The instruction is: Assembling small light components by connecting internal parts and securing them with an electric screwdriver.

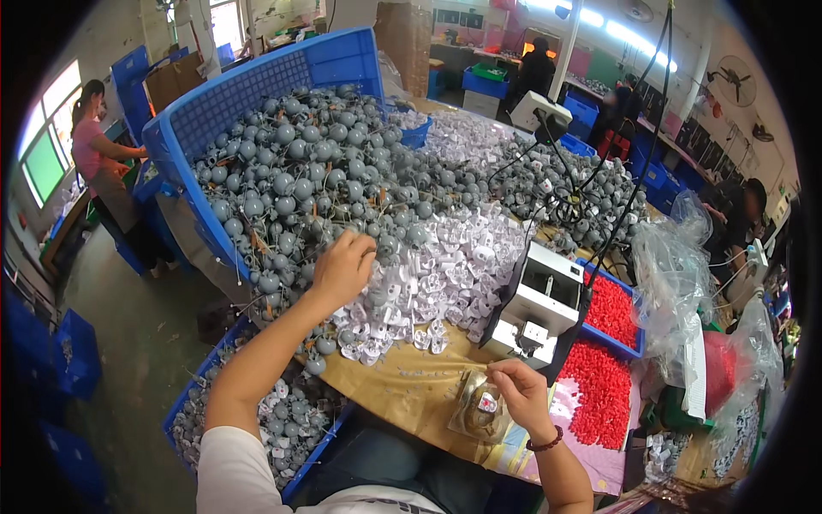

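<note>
Grey round parts [291, 184] lay jumbled, pointing every way, in and beside a tilted blue crate [351, 53]. The left hand [345, 267] curled at their near edge, its grip hidden. The right hand [520, 390] pinched beside a small white-and-red piece [488, 403], its contents and the piece's long axis unclear. Dark print marked the white shirt [368, 494].

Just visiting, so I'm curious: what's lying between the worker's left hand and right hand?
In the head view, going from the left hand to the right hand: white parts, then tan tabletop.
</note>
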Demonstrator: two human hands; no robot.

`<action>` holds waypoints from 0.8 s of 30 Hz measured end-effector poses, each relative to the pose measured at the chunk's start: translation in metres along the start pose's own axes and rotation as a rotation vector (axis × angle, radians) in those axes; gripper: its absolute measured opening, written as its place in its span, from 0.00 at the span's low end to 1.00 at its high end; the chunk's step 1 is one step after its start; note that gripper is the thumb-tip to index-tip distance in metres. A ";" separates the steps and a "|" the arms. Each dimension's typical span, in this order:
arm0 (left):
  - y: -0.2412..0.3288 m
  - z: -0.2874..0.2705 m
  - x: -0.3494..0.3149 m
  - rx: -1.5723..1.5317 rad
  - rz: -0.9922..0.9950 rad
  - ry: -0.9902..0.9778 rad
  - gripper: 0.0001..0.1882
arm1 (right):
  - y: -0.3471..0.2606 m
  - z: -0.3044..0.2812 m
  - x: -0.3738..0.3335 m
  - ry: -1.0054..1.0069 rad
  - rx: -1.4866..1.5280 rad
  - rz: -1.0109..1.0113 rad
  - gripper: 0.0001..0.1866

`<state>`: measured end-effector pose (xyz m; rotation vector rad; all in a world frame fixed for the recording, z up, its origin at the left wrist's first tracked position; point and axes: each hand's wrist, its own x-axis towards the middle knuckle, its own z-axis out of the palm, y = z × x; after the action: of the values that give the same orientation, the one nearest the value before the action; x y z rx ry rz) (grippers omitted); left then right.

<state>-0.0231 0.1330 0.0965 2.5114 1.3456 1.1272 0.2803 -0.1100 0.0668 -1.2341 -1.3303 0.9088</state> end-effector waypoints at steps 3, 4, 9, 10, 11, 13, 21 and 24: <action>-0.004 0.007 -0.033 0.072 -0.039 0.004 0.16 | 0.012 -0.006 -0.007 0.005 0.033 0.030 0.07; -0.004 0.010 -0.045 0.086 -0.056 0.027 0.20 | 0.014 -0.007 -0.008 0.003 0.021 0.025 0.07; -0.008 0.046 -0.088 0.012 -0.174 0.233 0.28 | 0.027 -0.009 -0.016 -0.011 0.054 0.055 0.06; -0.009 0.052 -0.090 -0.021 -0.190 0.235 0.28 | 0.028 -0.009 -0.017 -0.014 0.058 0.059 0.06; -0.012 0.058 -0.089 -0.032 -0.173 0.225 0.24 | 0.028 -0.010 -0.019 -0.015 0.060 0.066 0.06; -0.016 0.069 -0.077 -0.071 -0.122 0.262 0.17 | 0.021 -0.012 -0.021 -0.007 0.075 0.081 0.06; 0.015 0.038 0.012 -0.730 -0.387 0.122 0.15 | 0.049 -0.045 -0.032 0.058 0.062 0.075 0.07; 0.034 0.007 0.040 -0.763 -0.328 0.167 0.14 | 0.053 -0.052 -0.032 0.074 0.105 0.094 0.07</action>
<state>0.0182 0.1438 0.1270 1.6292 1.0238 1.4364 0.3372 -0.1382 0.0174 -1.2456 -1.1602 0.9779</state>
